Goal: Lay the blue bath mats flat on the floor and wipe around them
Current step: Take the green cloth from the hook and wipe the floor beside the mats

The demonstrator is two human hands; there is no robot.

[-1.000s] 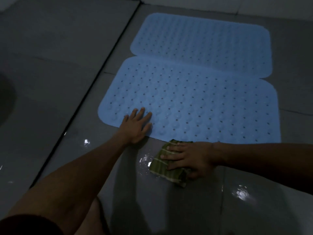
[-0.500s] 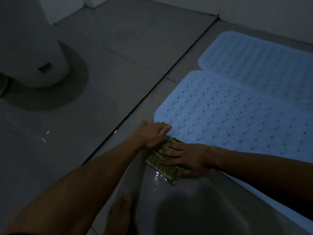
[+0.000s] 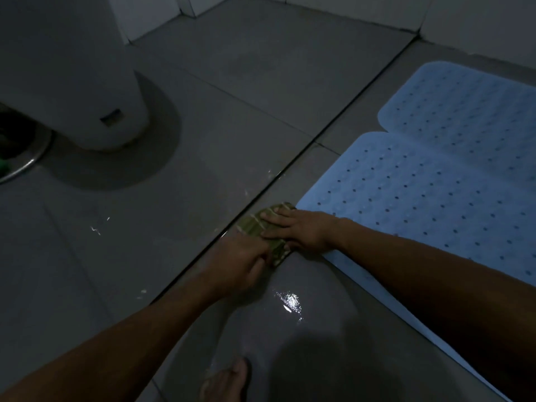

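Note:
Two blue perforated bath mats lie flat side by side on the grey tile floor at the right: the near mat (image 3: 435, 198) and the far mat (image 3: 470, 108). A folded green striped cloth (image 3: 261, 224) rests on the floor at the near mat's left corner. My right hand (image 3: 298, 230) presses flat on top of the cloth, fingers spread. My left hand (image 3: 243, 259) sits at the cloth's near edge with its fingers curled onto it. My right forearm crosses over the near mat's front edge.
A white toilet base (image 3: 87, 82) stands at the upper left, with a round metal floor drain (image 3: 20, 152) beside it. A dark grout line (image 3: 290, 175) runs diagonally. Wet shine (image 3: 290, 300) shows on the tile near me. My bare foot (image 3: 229, 381) is at the bottom.
The cloth and my right hand have slid left along the mat's front edge to its left corner. My left hand has come off the mat and onto the cloth. The view has swung left.

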